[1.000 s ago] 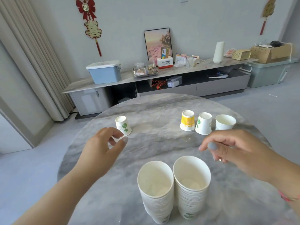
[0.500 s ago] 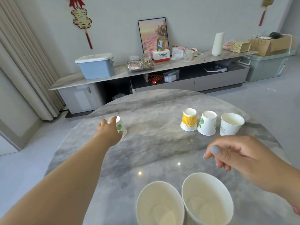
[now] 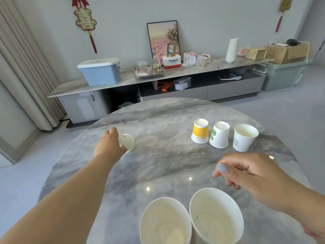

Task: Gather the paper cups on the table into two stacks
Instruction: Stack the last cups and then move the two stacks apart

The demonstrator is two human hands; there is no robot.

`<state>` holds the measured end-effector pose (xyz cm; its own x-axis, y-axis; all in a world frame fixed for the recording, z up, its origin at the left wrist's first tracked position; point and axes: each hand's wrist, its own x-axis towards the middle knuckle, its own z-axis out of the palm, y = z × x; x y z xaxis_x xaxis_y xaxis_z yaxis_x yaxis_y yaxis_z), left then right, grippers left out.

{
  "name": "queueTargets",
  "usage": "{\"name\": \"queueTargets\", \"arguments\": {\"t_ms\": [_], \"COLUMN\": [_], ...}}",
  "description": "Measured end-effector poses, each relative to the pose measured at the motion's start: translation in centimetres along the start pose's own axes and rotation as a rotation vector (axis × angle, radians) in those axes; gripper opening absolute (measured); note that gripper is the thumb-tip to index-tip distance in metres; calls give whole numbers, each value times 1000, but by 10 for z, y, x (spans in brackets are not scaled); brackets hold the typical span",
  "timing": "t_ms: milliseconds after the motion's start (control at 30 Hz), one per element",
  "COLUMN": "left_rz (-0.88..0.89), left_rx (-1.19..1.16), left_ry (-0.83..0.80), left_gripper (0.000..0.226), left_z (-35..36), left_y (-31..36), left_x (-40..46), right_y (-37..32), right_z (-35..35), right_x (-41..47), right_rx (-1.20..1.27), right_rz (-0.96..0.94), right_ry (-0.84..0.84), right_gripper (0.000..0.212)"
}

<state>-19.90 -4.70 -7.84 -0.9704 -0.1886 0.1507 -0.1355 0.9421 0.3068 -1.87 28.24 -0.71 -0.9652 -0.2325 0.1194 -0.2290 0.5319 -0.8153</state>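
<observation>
Two stacks point(image 3: 191, 221), left hand point(image 3: 110, 143) fingers gripping tilted cup point(image 3: 127, 142), right hand point(image 3: 253, 176) loosely curled, empty, Panasonic box point(image 3: 172, 61)

Bottom frame edge cutting off two near stacks of white paper cups point(image 3: 165, 224), only top rims showing. Left hand point(image 3: 109, 144) hiding base of tilted white paper cup point(image 3: 127, 142). Print on its side blurring, unreadable.

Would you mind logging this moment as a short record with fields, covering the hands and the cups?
left hand: gripping a tilted paper cup
right hand: empty, fingers curled, above table
loose cups: yellow cup and green-leaf cup inverted; white cup upright
stacks: left stack, right stack, side by side
</observation>
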Motion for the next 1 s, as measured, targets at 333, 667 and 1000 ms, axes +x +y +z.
{"name": "queueTargets", "arguments": {"t_ms": [333,667,1000], "left_rz": [-42,608,303], "left_rx": [-1477,-555,-572], "left_ry": [-524,-384,-206], "left_gripper": [28,69,39], "left_z": [-52,-55,-41], "left_y": [93,130,105], "left_x": [-90,-129,-107], "right_y": [16,16,96], "right_z": [10,15,-51], "right_x": [26,27,134], "right_rx": [200,44,-735], "right_rz": [38,-43,207], "right_ry": [116,31,282], "right_gripper": [40,13,36]}}
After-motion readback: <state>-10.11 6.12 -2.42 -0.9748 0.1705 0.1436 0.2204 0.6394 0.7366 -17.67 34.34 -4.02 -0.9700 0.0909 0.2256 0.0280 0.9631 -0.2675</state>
